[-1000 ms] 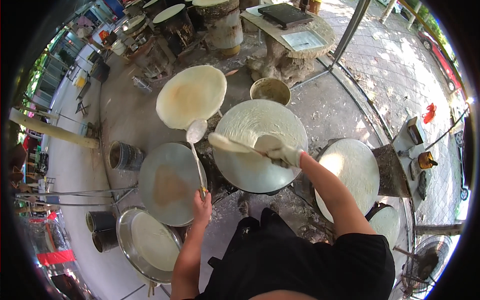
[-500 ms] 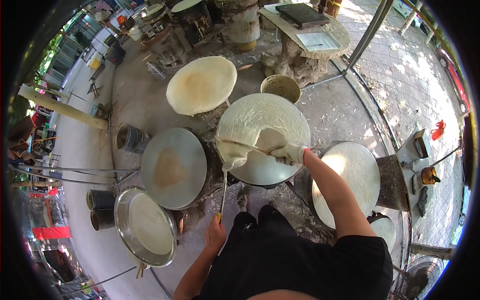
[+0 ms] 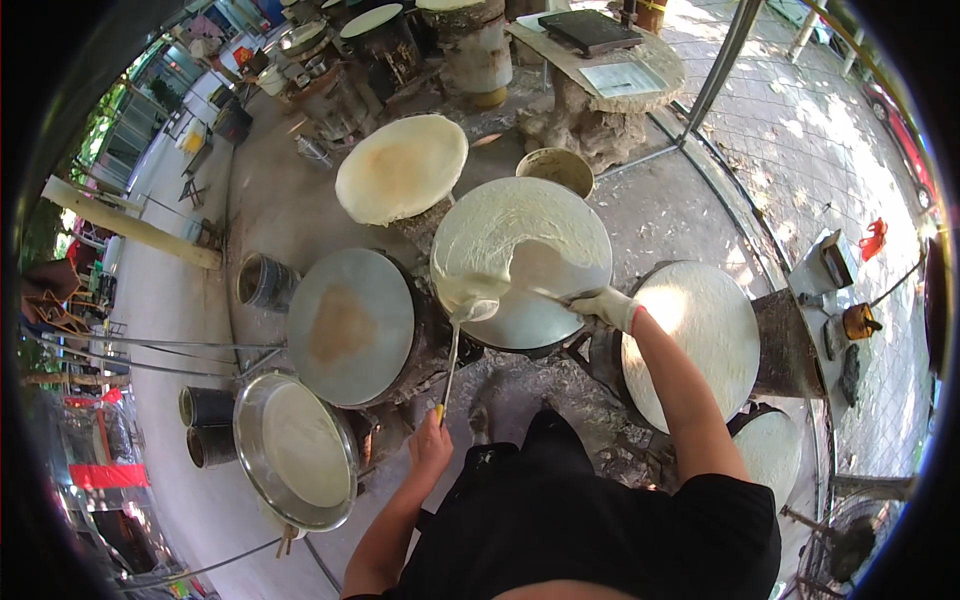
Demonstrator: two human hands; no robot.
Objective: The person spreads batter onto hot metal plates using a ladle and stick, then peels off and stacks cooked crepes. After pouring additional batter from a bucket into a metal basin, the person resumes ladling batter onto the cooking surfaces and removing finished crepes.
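A round griddle [image 3: 560,315] stands in front of me, with pale batter [image 3: 490,225] smeared over its far and left parts and bare metal on its near right. My left hand [image 3: 430,447] is closed round the yellow-ended handle of a ladle [image 3: 482,309], whose batter-coated bowl is at the griddle's near left edge. My right hand [image 3: 607,308], in a whitish glove, grips a thin batter spreader [image 3: 545,293] over the griddle; its far end is blurred against the batter.
Left stand a griddle with a brown patch [image 3: 370,285], a steel basin of batter [image 3: 300,460] and dark buckets [image 3: 265,280]. A batter-covered griddle [image 3: 705,350] is at my right. Beyond are a griddle with a pale flatbread [image 3: 425,150], a bucket [image 3: 560,168] and a stone table [image 3: 650,85].
My right hand has moved slightly right, drawing the spreader away from the ladle. The ladle stays at the griddle's left edge in my left hand. The whole view has shifted a little.
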